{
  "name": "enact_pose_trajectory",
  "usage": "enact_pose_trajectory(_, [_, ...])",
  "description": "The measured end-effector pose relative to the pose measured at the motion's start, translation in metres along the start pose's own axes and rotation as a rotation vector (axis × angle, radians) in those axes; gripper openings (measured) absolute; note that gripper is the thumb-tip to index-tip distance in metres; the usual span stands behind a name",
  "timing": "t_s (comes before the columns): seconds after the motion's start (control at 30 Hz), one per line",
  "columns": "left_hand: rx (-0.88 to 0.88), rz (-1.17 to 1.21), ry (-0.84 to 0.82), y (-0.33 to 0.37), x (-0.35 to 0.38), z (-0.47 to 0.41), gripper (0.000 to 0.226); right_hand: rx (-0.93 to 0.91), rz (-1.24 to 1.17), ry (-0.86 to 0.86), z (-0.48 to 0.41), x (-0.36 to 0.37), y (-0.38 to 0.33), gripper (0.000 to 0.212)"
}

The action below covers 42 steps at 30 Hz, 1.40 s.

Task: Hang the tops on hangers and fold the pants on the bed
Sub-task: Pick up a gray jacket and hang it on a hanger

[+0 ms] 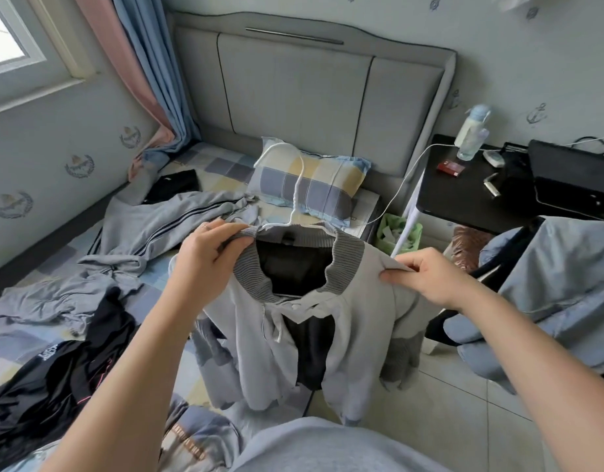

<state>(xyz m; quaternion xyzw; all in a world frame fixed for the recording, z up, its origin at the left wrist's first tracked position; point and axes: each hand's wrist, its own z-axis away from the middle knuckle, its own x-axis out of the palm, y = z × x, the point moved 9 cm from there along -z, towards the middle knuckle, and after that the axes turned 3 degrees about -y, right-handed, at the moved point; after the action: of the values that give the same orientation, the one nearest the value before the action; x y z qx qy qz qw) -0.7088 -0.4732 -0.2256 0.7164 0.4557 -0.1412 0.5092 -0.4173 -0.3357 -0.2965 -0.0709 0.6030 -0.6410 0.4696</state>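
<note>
From my remote seat, the closest thing is the light grey jacket [355, 318], and I place everything else from it. It hangs in the air in front of the person's body, with the front open, the dark lining showing and the sleeves dangling below.

The left hand [208, 253] grips the left side of the jacket's ribbed collar, fingers curled over the knit edge. The right hand [426, 277] pinches the fabric of the jacket's right shoulder between thumb and bent fingers. A white hanger [296, 195] sits inside the collar, and its hook rises above the neckline.

Down and left of the jacket, a heap of black clothing [55, 376] lies on the bed [222, 166]. Just beyond that, still left of the jacket, there is a crumpled grey garment [55, 298]. Farther left and behind the jacket, grey pants with dark side stripes [164, 223] are spread loosely across the checked sheet, unfolded. A small black item [174, 185] lies past them; I cannot tell what it is.

To the right of the jacket, blue-grey fabric [559, 267] is draped over a dark frame. Directly behind the jacket, a checked pillow [311, 185] rests against the grey padded headboard [293, 90]. Behind and right of the jacket, a green bin [389, 229] stands on the floor beside a black side table [464, 192]. The table holds a clear bottle [471, 134] and a red box [449, 168]. Far behind and left of the jacket hangs a pink and blue curtain [147, 63].
</note>
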Motion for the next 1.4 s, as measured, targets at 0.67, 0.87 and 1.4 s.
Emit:
enact_pose_trajectory(0.67, [0.036, 0.021, -0.029, -0.003, -0.003, -0.008, 0.016, -0.268, 0.173, 0.459, 0.002, -0.031, -0.054, 0.030])
enact_pose_trajectory(0.87, [0.092, -0.027, -0.118, 0.008, 0.011, -0.022, 0.015, -0.558, 0.393, 0.776, 0.035, -0.044, -0.098, 0.028])
enact_pose_trajectory(1.4, [0.092, 0.224, -0.183, 0.088, 0.091, -0.039, 0.016, -0.170, 0.272, 0.538, 0.097, -0.077, -0.003, 0.020])
